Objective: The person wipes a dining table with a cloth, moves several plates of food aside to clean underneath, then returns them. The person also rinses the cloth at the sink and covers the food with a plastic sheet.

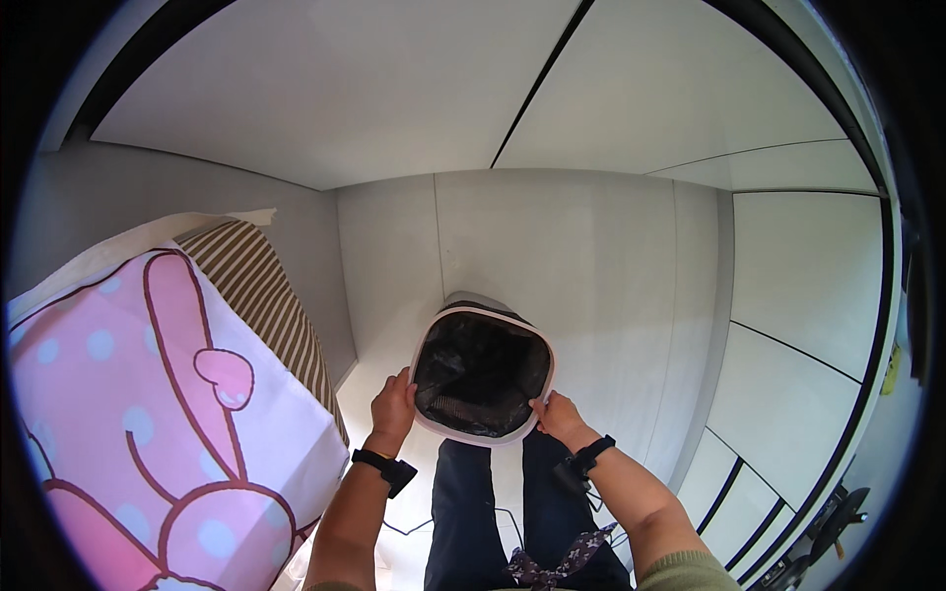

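Observation:
Both my hands grip the pale rim of a trash bin (556,362), which is held in front of my legs above the floor or close to it; I cannot tell which. A black plastic bag (480,369) lines the inside and is tucked under the rim. My left hand (394,408) holds the left side of the rim. On the lower right side, my right hand (562,419) has its thumb over the rim. Nothing but the liner can be made out in the dark interior.
A bed with a pink cartoon cover (170,414) and a brown striped edge (259,288) stands at left. White cabinet doors (414,81) rise ahead, and more cabinet fronts (805,273) line the right. Pale tiles (576,244) cover the floor. Thin cables (406,530) run near my legs.

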`<action>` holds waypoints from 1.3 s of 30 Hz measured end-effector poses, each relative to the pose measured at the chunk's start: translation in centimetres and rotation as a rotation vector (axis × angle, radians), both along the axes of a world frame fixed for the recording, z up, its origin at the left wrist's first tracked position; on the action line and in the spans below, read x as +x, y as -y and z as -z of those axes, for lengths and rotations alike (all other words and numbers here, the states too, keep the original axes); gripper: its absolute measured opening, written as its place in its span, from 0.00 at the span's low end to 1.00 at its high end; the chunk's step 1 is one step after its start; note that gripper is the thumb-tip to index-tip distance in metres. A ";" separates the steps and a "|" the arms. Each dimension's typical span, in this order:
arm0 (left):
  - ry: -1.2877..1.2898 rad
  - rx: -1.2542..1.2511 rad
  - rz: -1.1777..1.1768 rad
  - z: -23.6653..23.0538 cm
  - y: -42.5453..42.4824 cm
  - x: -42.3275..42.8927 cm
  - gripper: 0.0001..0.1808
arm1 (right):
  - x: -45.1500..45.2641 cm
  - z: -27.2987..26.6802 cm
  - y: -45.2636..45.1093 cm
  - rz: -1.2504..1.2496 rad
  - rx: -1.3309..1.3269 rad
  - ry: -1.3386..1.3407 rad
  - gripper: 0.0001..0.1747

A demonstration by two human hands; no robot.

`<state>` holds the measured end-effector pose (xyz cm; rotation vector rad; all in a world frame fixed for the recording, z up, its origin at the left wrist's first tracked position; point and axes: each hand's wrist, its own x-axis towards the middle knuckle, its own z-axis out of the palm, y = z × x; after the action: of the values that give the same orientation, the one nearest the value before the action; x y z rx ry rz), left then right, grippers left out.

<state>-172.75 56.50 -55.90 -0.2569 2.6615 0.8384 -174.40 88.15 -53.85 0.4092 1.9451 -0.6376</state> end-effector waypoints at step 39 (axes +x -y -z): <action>0.179 -0.076 -0.533 -1.3 3.8 8.3 0.36 | -9.4 -1.6 0.8 -0.017 -0.421 -0.042 0.32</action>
<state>-164.49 52.67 -54.64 -1.0414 2.4832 0.8113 -183.79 87.38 -52.20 0.1166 1.7902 -1.0240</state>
